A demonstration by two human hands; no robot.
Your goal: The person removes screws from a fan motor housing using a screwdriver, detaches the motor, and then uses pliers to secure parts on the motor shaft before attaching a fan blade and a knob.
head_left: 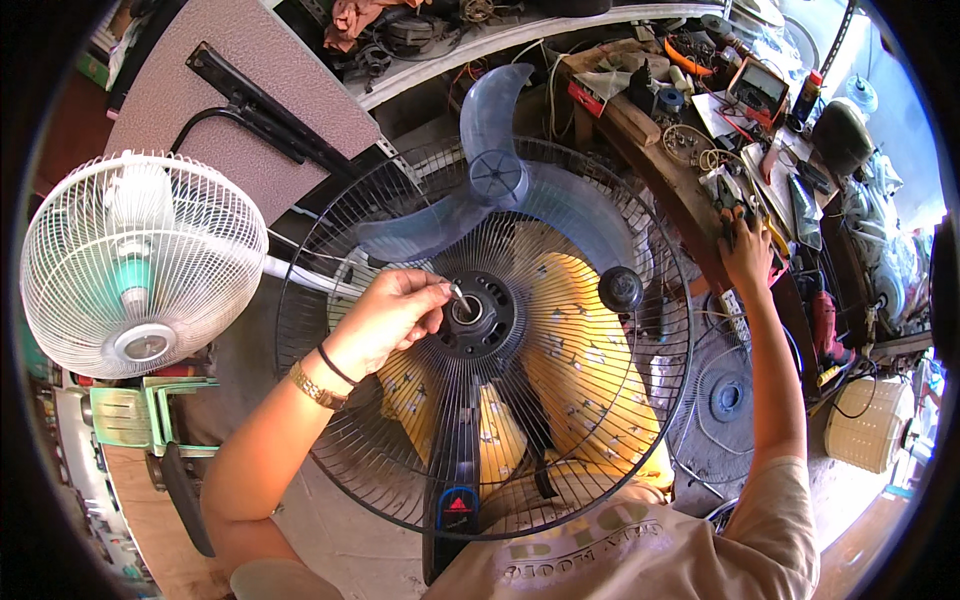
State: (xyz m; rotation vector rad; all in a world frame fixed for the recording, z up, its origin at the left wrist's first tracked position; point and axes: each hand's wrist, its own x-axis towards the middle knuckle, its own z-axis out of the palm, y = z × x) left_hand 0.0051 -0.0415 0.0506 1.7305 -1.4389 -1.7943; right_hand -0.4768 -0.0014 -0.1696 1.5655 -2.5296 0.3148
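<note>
A black wire fan guard spreads across my lap, with the fan's dark round hub at its middle. My left hand is closed in a pinch beside the thin metal shaft that rises from the hub. Whatever lies between those fingertips is too small to make out. Far to the right, my right hand reaches onto the cluttered workbench, its fingers curled around dark-handled pliers. A translucent blue three-blade fan propeller lies beyond the hub. Near the guard's right side is a black round knob.
A white caged fan stands at the left. The wooden workbench curves along the right, crowded with wire coils, a meter and tools. A red drill and a cream ribbed container are lower right. A folded table leans behind.
</note>
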